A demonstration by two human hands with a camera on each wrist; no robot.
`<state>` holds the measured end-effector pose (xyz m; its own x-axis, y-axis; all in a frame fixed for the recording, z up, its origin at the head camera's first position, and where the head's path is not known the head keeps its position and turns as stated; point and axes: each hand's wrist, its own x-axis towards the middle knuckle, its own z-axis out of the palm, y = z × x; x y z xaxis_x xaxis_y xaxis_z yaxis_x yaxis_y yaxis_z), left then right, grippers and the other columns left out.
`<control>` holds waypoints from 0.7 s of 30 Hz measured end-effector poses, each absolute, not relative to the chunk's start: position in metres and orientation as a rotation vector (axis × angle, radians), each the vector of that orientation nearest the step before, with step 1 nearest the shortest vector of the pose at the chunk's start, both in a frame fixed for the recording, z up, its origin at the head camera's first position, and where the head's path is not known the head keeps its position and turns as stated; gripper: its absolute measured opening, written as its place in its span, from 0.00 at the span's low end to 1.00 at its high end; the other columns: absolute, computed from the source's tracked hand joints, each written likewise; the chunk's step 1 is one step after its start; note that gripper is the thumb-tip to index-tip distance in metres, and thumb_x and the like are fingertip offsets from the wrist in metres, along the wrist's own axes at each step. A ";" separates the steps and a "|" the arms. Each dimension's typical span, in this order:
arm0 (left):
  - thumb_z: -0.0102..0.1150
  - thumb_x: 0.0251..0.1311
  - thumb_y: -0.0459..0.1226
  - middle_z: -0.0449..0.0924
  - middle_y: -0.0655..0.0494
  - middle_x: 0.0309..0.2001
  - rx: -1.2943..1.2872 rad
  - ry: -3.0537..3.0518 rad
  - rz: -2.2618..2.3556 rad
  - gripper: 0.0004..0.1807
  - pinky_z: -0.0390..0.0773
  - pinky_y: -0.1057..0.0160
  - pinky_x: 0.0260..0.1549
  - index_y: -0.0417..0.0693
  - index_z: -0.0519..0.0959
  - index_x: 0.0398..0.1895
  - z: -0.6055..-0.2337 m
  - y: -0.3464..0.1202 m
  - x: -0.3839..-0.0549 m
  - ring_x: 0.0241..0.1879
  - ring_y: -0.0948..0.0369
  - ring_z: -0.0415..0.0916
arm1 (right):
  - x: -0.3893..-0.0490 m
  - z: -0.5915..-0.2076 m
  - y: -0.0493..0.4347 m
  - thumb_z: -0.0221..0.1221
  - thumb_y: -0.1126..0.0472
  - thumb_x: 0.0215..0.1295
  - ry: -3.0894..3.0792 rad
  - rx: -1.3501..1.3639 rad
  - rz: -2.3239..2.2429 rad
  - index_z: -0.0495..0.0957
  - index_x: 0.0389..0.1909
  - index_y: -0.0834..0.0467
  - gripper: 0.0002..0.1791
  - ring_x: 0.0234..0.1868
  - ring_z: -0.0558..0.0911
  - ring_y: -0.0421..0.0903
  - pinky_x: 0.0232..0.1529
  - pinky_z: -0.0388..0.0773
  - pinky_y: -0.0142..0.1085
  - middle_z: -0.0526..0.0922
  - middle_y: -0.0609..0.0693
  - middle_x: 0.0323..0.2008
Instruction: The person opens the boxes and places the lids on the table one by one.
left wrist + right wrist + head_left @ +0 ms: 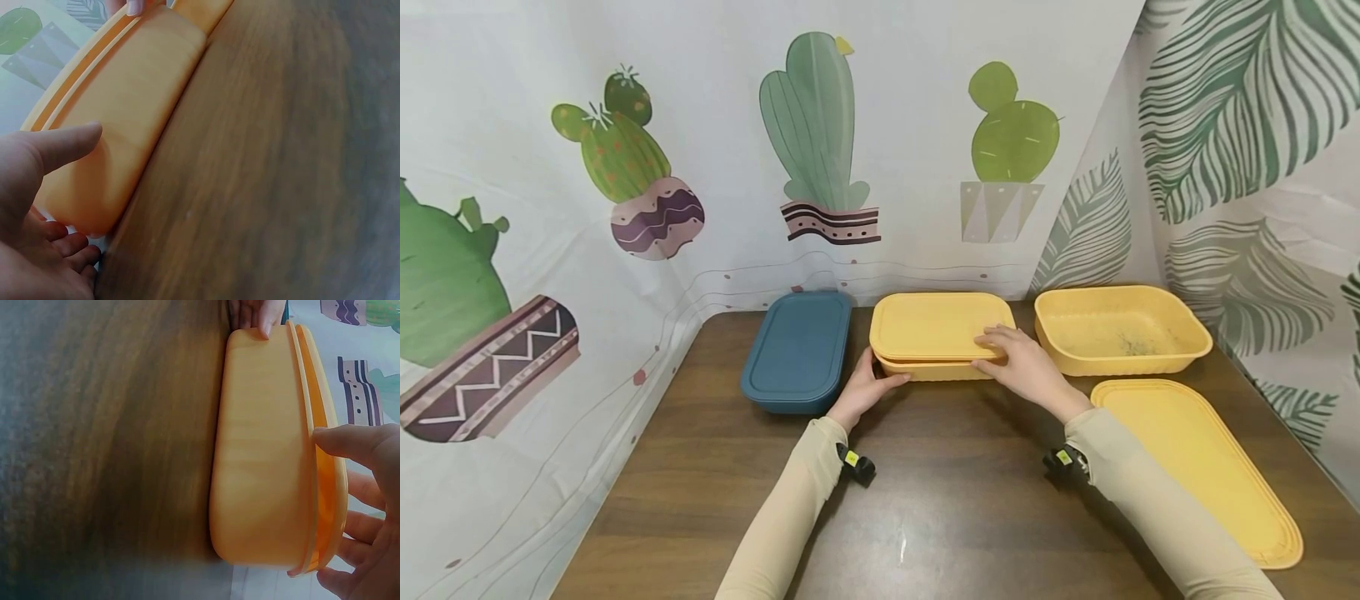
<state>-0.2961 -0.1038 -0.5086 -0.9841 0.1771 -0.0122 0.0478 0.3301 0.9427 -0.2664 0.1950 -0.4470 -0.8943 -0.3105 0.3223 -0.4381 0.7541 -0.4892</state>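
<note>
A yellow plastic food box [936, 372] stands near the back of the table with a matching yellow lid [936, 325] on top. Along the front a gap shows between lid and rim, clearest in the right wrist view beside the lid [341, 494]. My left hand [861, 393] grips the box's left front corner, thumb against the front wall [134, 94] and fingers curled at the end. At the right front corner, my right hand [1028, 363] holds the lid's edge with its fingers, while its thumb sits at the box rim.
To the left stands a lidded blue box [801, 350]. On the right is an open yellow box [1142, 365] with dark specks on its floor. A larger loose yellow lid [1187, 433] lies in front of it, partly under my right sleeve. Printed cloth hangs behind the wooden table [955, 500].
</note>
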 end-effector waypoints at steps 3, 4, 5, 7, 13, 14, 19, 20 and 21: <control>0.77 0.52 0.49 0.61 0.49 0.72 0.210 2.468 1.742 0.51 0.57 0.50 0.70 0.50 0.57 0.76 -0.508 -0.104 -0.296 0.72 0.55 0.57 | -0.267 -0.446 0.195 0.68 0.52 0.65 -2.725 0.588 0.843 0.82 0.57 0.64 0.24 0.70 0.66 0.64 0.72 0.54 0.59 0.75 0.64 0.64; 0.77 0.52 0.49 0.61 0.49 0.72 0.210 2.467 1.742 0.51 0.57 0.50 0.70 0.50 0.57 0.76 -0.509 -0.104 -0.296 0.72 0.55 0.57 | -0.267 -0.446 0.195 0.67 0.52 0.66 -2.720 0.590 0.844 0.82 0.57 0.64 0.24 0.70 0.67 0.64 0.72 0.54 0.59 0.76 0.64 0.64; 0.77 0.52 0.49 0.61 0.49 0.72 0.211 2.467 1.744 0.51 0.57 0.49 0.70 0.50 0.57 0.76 -0.509 -0.104 -0.296 0.72 0.55 0.57 | -0.267 -0.445 0.195 0.67 0.52 0.66 -2.714 0.591 0.843 0.82 0.56 0.63 0.24 0.70 0.67 0.64 0.72 0.54 0.59 0.76 0.64 0.64; 0.77 0.52 0.49 0.60 0.49 0.72 0.211 2.464 1.746 0.52 0.57 0.49 0.70 0.50 0.57 0.76 -0.509 -0.104 -0.296 0.72 0.55 0.56 | -0.267 -0.444 0.195 0.67 0.52 0.66 -2.697 0.592 0.842 0.82 0.56 0.63 0.24 0.69 0.68 0.64 0.71 0.55 0.59 0.77 0.63 0.63; 0.77 0.52 0.50 0.61 0.49 0.72 0.214 2.454 1.754 0.52 0.58 0.49 0.70 0.49 0.57 0.76 -0.509 -0.104 -0.296 0.72 0.54 0.57 | -0.267 -0.441 0.195 0.68 0.51 0.65 -2.636 0.588 0.871 0.83 0.56 0.62 0.24 0.68 0.70 0.62 0.72 0.54 0.58 0.79 0.61 0.61; 0.77 0.52 0.49 0.61 0.50 0.72 0.215 2.451 1.758 0.52 0.58 0.49 0.70 0.50 0.57 0.76 -0.509 -0.104 -0.296 0.72 0.55 0.57 | -0.267 -0.440 0.195 0.68 0.51 0.65 -2.630 0.586 0.879 0.83 0.56 0.62 0.24 0.68 0.70 0.62 0.73 0.54 0.57 0.80 0.60 0.60; 0.77 0.53 0.48 0.60 0.50 0.73 0.234 2.430 1.790 0.53 0.58 0.49 0.70 0.50 0.55 0.78 -0.508 -0.104 -0.295 0.72 0.55 0.57 | -0.268 -0.436 0.197 0.67 0.51 0.66 -2.618 0.592 0.922 0.83 0.56 0.62 0.24 0.68 0.70 0.62 0.73 0.53 0.56 0.80 0.61 0.60; 0.77 0.53 0.47 0.60 0.50 0.73 0.239 2.424 1.796 0.53 0.58 0.49 0.70 0.50 0.55 0.78 -0.508 -0.104 -0.295 0.72 0.55 0.57 | -0.268 -0.435 0.197 0.68 0.52 0.65 -2.613 0.601 0.930 0.83 0.56 0.63 0.23 0.68 0.69 0.62 0.73 0.54 0.57 0.80 0.62 0.60; 0.77 0.53 0.47 0.60 0.50 0.73 0.243 2.422 1.798 0.53 0.58 0.49 0.70 0.50 0.55 0.78 -0.508 -0.104 -0.295 0.72 0.54 0.58 | -0.269 -0.434 0.198 0.68 0.53 0.65 -2.607 0.615 0.929 0.83 0.55 0.63 0.23 0.68 0.69 0.63 0.72 0.55 0.57 0.80 0.62 0.60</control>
<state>-0.2954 -0.1040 -0.5082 -0.9806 0.1961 0.0029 0.0596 0.2834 0.9571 -0.2688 0.1977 -0.4343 -0.8615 -0.2910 0.4160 -0.4885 0.6985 -0.5230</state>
